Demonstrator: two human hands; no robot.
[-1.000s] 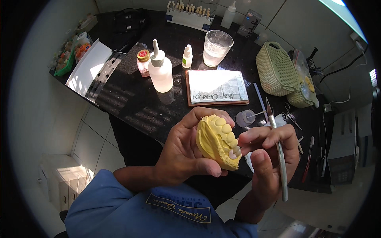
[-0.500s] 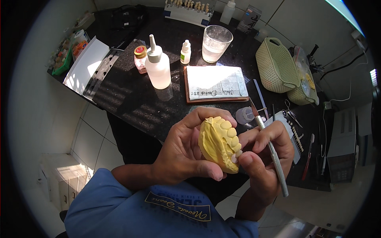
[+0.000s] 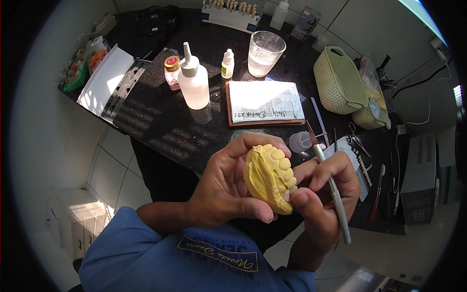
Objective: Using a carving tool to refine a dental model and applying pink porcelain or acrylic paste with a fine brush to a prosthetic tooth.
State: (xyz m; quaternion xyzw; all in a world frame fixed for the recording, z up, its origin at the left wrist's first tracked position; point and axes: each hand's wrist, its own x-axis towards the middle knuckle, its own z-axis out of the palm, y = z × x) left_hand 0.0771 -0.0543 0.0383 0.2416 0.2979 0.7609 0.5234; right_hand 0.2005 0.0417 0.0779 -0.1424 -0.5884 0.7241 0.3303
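Observation:
A yellow dental cast [image 3: 265,177] with a row of moulded teeth is gripped between the thumb and fingers of my left hand [image 3: 224,182]. My right hand [image 3: 328,194] holds a slim metal knife [image 3: 335,197], its blade pointing up and away from me. The thumb of that hand presses at the cast's right edge, against a small whitish tooth [image 3: 287,195] set beside the yellow ones. Part of this tooth is hidden by the thumb. Both hands are above my lap, in front of the dark counter's near edge.
On the dark counter [image 3: 146,104] stand a nozzle bottle [image 3: 195,87], a pink-filled jar [image 3: 172,75], a dropper bottle [image 3: 227,65] and a glass [image 3: 265,56]. A notepad [image 3: 265,102] lies behind the cast. Green baskets [image 3: 338,80], scissors [image 3: 357,138] and a toothbrush [image 3: 378,190] are at right.
The cast and both hands have shifted very slightly. The knife's lower end has dropped a little. Both grips stay the same.

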